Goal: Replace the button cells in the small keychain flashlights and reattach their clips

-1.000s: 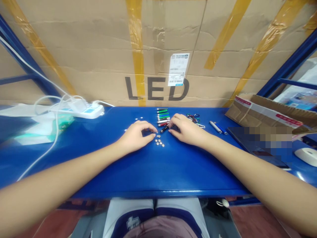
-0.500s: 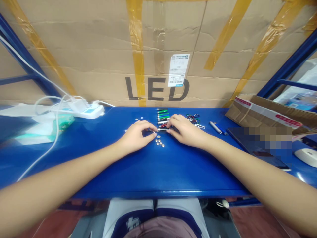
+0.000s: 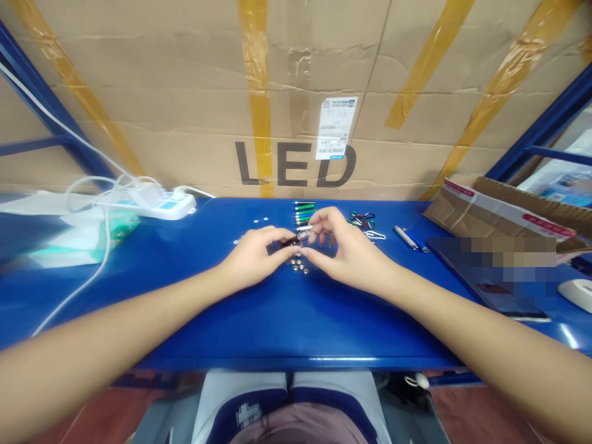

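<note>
My left hand pinches a small black tube with a silvery end, like a mini flashlight body, between thumb and fingers. Around the tube's right end my right hand curves with thumb and fingers apart; whether a fingertip touches it, I cannot tell. Below the fingertips lie several small round button cells, partly hidden by the left thumb. Behind the hands a row of green, blue and silver tubes lies side by side, its near part covered by my right hand.
Coloured carabiner clips lie behind my right hand, with a silver and a blue tube farther right. Small white discs are at back left. A power strip stands left; a dark tablet and cardboard box stand right.
The black tube has come off the table into my left hand, tilted now. My right hand has opened from its grip near the row and shifted slightly.
</note>
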A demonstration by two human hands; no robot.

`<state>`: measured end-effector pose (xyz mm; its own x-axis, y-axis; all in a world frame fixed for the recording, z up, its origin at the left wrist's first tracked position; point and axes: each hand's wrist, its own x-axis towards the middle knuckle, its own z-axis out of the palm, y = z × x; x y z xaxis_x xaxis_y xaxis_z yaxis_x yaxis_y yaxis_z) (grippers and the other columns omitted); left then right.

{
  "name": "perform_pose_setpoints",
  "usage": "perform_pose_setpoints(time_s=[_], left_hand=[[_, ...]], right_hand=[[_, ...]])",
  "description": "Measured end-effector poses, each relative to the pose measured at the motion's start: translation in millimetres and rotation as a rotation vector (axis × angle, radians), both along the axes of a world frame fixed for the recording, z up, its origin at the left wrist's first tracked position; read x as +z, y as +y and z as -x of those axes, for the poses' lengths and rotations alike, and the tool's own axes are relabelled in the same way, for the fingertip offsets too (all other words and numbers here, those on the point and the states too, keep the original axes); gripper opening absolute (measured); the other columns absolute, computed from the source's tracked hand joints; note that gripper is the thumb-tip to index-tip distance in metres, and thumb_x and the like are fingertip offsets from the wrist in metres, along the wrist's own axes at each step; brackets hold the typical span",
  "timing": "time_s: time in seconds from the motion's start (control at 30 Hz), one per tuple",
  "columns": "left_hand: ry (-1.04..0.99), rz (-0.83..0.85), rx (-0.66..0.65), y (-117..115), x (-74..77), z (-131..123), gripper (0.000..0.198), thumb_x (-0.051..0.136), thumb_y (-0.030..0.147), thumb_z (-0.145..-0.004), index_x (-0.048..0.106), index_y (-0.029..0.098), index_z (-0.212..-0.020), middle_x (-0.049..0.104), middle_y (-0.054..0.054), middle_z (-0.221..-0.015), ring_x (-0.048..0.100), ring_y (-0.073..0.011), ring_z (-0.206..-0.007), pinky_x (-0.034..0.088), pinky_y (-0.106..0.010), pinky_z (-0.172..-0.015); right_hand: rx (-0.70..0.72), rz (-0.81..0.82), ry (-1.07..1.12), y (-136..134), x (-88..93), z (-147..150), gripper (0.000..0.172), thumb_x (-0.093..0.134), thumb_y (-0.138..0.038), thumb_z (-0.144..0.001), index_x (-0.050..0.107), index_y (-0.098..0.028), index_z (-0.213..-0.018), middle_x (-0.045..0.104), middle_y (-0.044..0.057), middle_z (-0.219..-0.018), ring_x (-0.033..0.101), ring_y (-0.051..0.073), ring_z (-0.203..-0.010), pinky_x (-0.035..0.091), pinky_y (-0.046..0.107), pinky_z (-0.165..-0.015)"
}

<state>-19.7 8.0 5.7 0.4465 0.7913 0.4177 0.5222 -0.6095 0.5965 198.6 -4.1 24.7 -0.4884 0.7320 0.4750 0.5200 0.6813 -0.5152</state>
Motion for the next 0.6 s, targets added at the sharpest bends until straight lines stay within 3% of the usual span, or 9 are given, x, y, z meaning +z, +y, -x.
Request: perform_pose_setpoints(time_s=[0.17, 0.3, 0.47, 0.6], left_hand=[[-0.099, 0.125, 0.005, 2.6, -1.1, 1.2, 0.033, 0.061, 0.044, -0.092, 0.061, 0.021, -0.116, 0.076, -0.004, -0.106, 0.07, -0.0213, -0.099, 0.05, -0.032, -0.091], [-0.025, 0.092, 0.019, 1.7, -1.1, 0.4, 0.028, 0.058, 0.044, -0.093, 0.066, 0.021, -0.107, 0.074, -0.004, -0.105, 0.067, -0.0194, -0.091, 0.051, -0.031, -0.083], [0.027, -0.026, 0.013, 1.9, -1.5, -0.5, 0.024, 0.067, 0.04, -0.088, 0.071, 0.02, -0.099, 0.072, -0.005, -0.1, 0.062, -0.0179, -0.086, 0.048, -0.029, -0.077], [-0.001, -0.052, 0.001, 2.9, -3.0, -0.8, 0.022, 0.07, 0.036, -0.086, 0.073, 0.018, -0.098, 0.069, -0.003, -0.089, 0.054, -0.0126, -0.067, 0.045, -0.026, -0.065]], right_hand=[[0.076, 0.237, -0.302, -3.0, -0.7, -0.2, 0.018, 0.072, -0.026, -0.083, 0.062, -0.018, -0.096, 0.067, 0.006, -0.096, 0.061, 0.019, -0.083, 0.049, 0.031, -0.075], [0.093, 0.224, -0.352, -3.7, -2.0, 1.8, 0.003, 0.064, -0.015, -0.089, 0.063, -0.017, -0.091, 0.067, 0.004, -0.087, 0.058, 0.015, -0.073, 0.046, 0.027, -0.07], [0.089, 0.23, -0.337, -2.5, -2.7, 2.7, 0.005, 0.068, -0.015, -0.088, 0.064, -0.016, -0.09, 0.067, 0.003, -0.082, 0.057, 0.013, -0.067, 0.045, 0.026, -0.066], [0.09, 0.264, -0.343, -0.2, -1.2, 0.8, 0.005, 0.07, -0.017, -0.087, 0.065, -0.015, -0.088, 0.068, 0.004, -0.081, 0.06, 0.014, -0.067, 0.047, 0.025, -0.066]])
